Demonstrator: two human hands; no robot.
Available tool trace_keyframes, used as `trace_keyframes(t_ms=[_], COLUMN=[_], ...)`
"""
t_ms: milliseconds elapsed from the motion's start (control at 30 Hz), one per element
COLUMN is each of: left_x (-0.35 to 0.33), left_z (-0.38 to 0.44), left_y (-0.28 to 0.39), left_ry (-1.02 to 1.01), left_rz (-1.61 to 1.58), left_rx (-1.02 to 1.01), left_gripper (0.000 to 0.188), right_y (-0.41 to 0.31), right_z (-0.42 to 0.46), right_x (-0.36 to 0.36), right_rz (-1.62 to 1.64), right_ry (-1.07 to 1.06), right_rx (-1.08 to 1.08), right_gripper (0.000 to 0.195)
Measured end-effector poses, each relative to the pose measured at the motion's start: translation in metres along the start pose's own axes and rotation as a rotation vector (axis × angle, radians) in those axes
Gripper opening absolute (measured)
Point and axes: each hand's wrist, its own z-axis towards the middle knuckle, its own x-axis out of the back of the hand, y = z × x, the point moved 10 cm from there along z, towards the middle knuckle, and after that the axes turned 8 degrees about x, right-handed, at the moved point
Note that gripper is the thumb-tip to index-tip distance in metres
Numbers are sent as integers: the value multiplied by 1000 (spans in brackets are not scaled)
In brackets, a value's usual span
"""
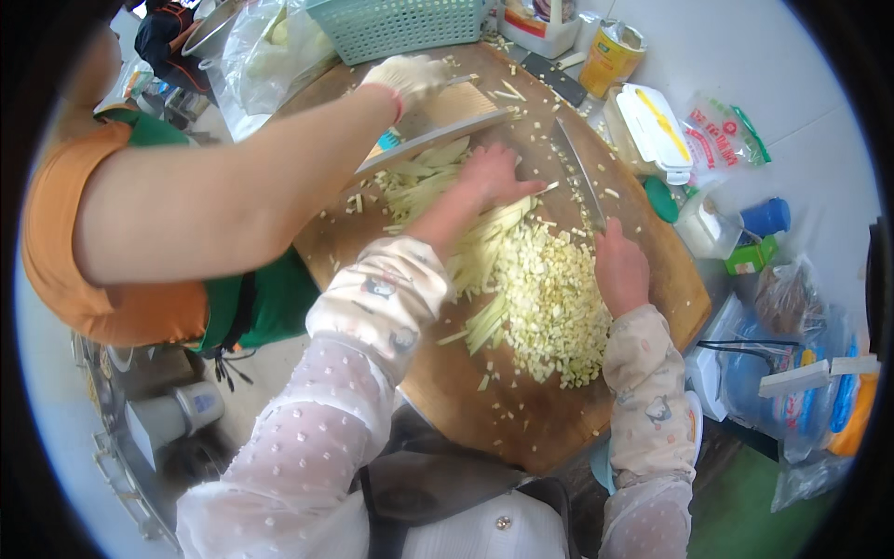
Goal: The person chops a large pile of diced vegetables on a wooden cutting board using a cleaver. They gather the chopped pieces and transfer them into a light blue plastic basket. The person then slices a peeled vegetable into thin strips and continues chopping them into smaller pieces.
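My right hand grips the handle of a kitchen knife, whose long blade points away from me along the right part of a wooden cutting board. Between my hands lies a heap of small diced pale-green vegetable. Longer vegetable strips lie along the heap's left side, running under my left forearm. My left hand rests at the far end of these strips, thumb spread from the fingers, with one pale strip beside the thumb. Its palm side is hidden.
Close on my left, a co-worker's gloved hand is over what looks like a flat slicer, and their forearm crosses the board's left side. A teal basket stands behind. Along the right are a yellow can, a lidded container and plastic bags.
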Motion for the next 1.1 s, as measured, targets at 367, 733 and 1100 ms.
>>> trace_keyframes(t_ms=[367,733,1100], left_x=[11,-6,-8], left_z=[-22,-55,-72], left_y=[2,-21,-16], left_ry=[49,-35,23], left_rz=[-61,182,123], left_rx=[-213,-58,-29], left_gripper=[84,95,85], right_y=[-18,-21,-25], right_z=[6,2,-7], right_x=[-51,-50,-35], right_rz=[-4,108,77], right_ry=[-204,-228,-190], right_rx=[79,23,76], right_gripper=[12,12,12])
